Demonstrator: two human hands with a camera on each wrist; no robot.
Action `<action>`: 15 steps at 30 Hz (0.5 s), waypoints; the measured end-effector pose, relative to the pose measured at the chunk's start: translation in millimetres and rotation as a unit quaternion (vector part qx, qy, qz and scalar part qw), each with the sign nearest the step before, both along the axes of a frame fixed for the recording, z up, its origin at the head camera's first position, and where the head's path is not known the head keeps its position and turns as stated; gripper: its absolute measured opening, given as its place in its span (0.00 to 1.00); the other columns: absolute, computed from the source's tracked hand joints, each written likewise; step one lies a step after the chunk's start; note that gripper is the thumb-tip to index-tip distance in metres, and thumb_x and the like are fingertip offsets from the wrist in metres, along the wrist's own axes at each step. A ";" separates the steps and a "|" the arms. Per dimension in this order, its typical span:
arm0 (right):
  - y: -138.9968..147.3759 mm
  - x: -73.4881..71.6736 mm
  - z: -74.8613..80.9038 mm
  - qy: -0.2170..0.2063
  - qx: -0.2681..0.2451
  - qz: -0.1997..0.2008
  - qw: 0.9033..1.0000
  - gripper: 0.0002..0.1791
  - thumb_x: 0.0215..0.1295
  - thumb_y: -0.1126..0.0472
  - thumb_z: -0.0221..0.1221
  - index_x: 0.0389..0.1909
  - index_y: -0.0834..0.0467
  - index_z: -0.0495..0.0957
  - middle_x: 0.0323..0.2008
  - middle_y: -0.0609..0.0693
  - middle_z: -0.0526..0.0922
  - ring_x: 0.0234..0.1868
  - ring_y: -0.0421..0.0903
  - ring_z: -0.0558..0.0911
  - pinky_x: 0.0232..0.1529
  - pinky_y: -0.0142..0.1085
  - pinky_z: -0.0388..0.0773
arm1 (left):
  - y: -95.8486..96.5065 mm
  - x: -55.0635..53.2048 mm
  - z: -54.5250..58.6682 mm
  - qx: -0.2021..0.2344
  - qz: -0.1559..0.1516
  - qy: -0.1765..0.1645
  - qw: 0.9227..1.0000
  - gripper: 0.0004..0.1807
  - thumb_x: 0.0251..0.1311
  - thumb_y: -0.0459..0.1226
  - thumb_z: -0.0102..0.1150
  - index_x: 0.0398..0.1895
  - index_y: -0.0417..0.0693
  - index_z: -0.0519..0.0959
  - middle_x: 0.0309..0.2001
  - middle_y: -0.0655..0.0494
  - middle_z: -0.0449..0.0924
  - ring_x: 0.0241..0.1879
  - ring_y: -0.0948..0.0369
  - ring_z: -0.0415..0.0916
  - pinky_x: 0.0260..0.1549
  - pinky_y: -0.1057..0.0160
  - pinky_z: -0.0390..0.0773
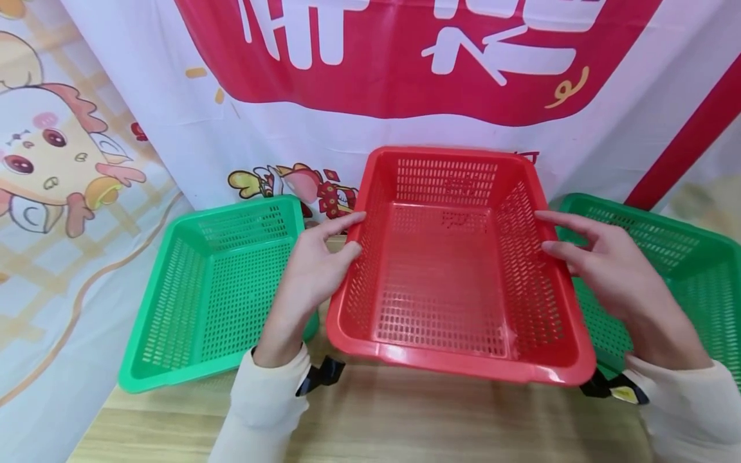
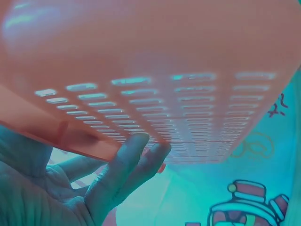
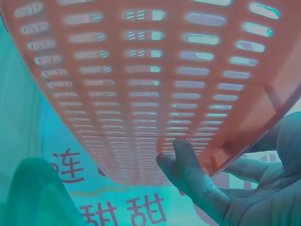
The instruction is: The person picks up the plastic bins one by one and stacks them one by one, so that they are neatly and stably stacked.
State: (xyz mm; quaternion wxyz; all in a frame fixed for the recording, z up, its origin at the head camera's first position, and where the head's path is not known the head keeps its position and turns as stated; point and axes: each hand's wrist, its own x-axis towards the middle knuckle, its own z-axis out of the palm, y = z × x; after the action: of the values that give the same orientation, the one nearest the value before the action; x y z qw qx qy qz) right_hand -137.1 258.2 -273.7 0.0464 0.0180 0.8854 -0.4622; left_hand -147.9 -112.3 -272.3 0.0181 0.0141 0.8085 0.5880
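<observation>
Between both hands a red plastic basket (image 1: 440,263) with slotted walls is held up, tilted so its inside faces the head camera. My left hand (image 1: 315,263) grips its left rim, thumb and index finger over the edge. In the left wrist view, other fingers (image 2: 136,162) press the slotted outer wall from below. The right hand (image 1: 608,263) grips the opposite rim in the same manner. Fingertips (image 3: 186,160) rest against the outer wall in the right wrist view. No contents show inside the red basket.
A green basket (image 1: 168,308) stands on the wooden table (image 1: 405,418) at the left. Another green basket (image 1: 695,238) is at the right, partly behind the right hand and red basket. A printed cloth (image 1: 324,135) hangs behind them.
</observation>
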 end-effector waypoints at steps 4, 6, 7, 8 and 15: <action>10.9 4.1 1.4 0.017 0.014 -0.036 0.999 0.43 0.73 0.41 0.61 0.84 0.47 0.56 0.66 0.59 0.75 0.37 0.36 0.89 0.37 0.38 0.91 | 9.9 -0.9 6.6 0.020 -0.022 0.006 1.000 0.29 0.70 0.36 0.63 0.73 0.63 0.76 0.58 0.48 0.83 0.34 0.46 0.91 0.35 0.53 0.92; 17.3 6.4 1.8 0.025 0.024 -0.056 0.998 0.42 0.74 0.41 0.59 0.83 0.48 0.57 0.66 0.59 0.74 0.35 0.34 0.88 0.36 0.37 0.91 | 16.4 -1.4 9.1 0.032 -0.035 0.007 0.999 0.28 0.71 0.36 0.61 0.73 0.62 0.76 0.58 0.46 0.83 0.36 0.45 0.91 0.34 0.52 0.92; 21.4 7.8 1.9 0.026 0.025 -0.066 0.997 0.41 0.75 0.42 0.58 0.83 0.48 0.57 0.65 0.57 0.75 0.35 0.33 0.88 0.35 0.36 0.91 | 19.9 -1.5 10.2 0.040 -0.042 0.006 0.998 0.27 0.72 0.35 0.60 0.72 0.62 0.76 0.57 0.45 0.83 0.37 0.45 0.91 0.35 0.52 0.92; 25.8 9.1 1.6 0.030 0.024 -0.073 0.997 0.40 0.76 0.42 0.57 0.83 0.49 0.57 0.63 0.53 0.76 0.34 0.32 0.88 0.35 0.35 0.91 | 23.3 -1.7 11.2 0.049 -0.050 0.006 0.998 0.27 0.72 0.35 0.59 0.73 0.62 0.76 0.57 0.44 0.84 0.37 0.44 0.91 0.35 0.52 0.92; 69.2 17.4 -6.9 0.119 -0.081 -0.066 0.987 0.26 0.79 0.60 0.55 0.75 0.40 0.71 0.45 0.23 0.78 0.29 0.28 0.87 0.26 0.27 0.87 | 52.8 -8.8 14.9 0.083 -0.105 0.013 0.991 0.26 0.73 0.33 0.58 0.72 0.60 0.77 0.55 0.39 0.85 0.39 0.42 0.91 0.36 0.52 0.92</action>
State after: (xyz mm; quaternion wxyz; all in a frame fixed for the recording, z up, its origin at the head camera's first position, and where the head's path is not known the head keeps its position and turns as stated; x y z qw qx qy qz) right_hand -119.8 327.4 -280.6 -0.0884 0.0175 0.8414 -0.5329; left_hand -156.6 -59.5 -257.3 0.0677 0.1079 0.7512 0.6476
